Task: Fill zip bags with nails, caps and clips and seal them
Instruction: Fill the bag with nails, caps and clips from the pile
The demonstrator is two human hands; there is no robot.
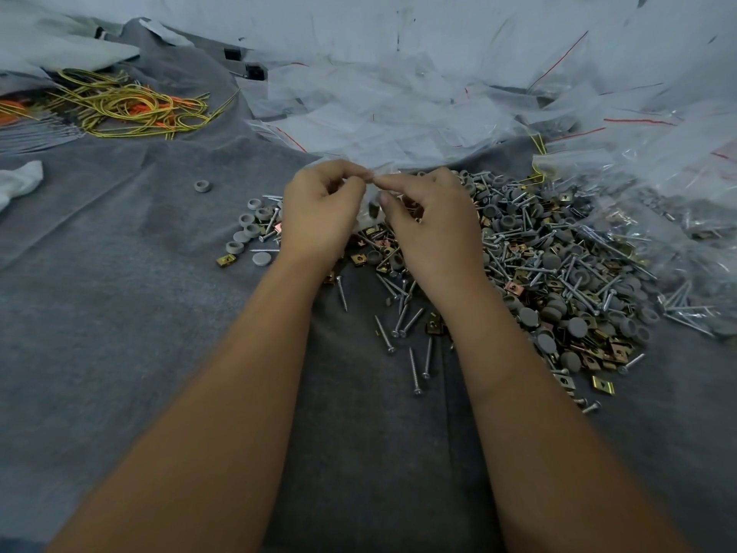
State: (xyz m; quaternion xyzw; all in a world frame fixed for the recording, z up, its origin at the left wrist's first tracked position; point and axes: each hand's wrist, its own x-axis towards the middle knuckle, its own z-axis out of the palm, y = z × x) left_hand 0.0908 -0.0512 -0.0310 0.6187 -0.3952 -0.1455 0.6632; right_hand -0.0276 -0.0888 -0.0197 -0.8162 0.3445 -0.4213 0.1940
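Surface: a grey felt-like cloth (119, 313) covered the whole work area, wrinkled in places.
Background: a heap of empty clear zip bags (399, 113) with red seal lines lay at the far side, spilling to the right.
Hands: the left hand (319, 221) and right hand (430, 229) were drawn together above the cloth, fingertips almost touching.
Held bag: both hands pinched the top edge of a small clear zip bag (371, 209) that hung between them; something dark and grey showed inside it, too blurred to name.
Hardware pile: a mixed heap of screws, grey round caps and brass-coloured clips (558, 281) lay just under and to the right of the hands.
Loose caps: a few grey caps (249, 229) sat just left of the left hand, one grey ring (202, 186) lying further off.
Stray screws: several screws (402, 325) were scattered near the wrists.
Far left: a tangle of yellow and orange wires (131, 105) and a white cloth (20, 179).
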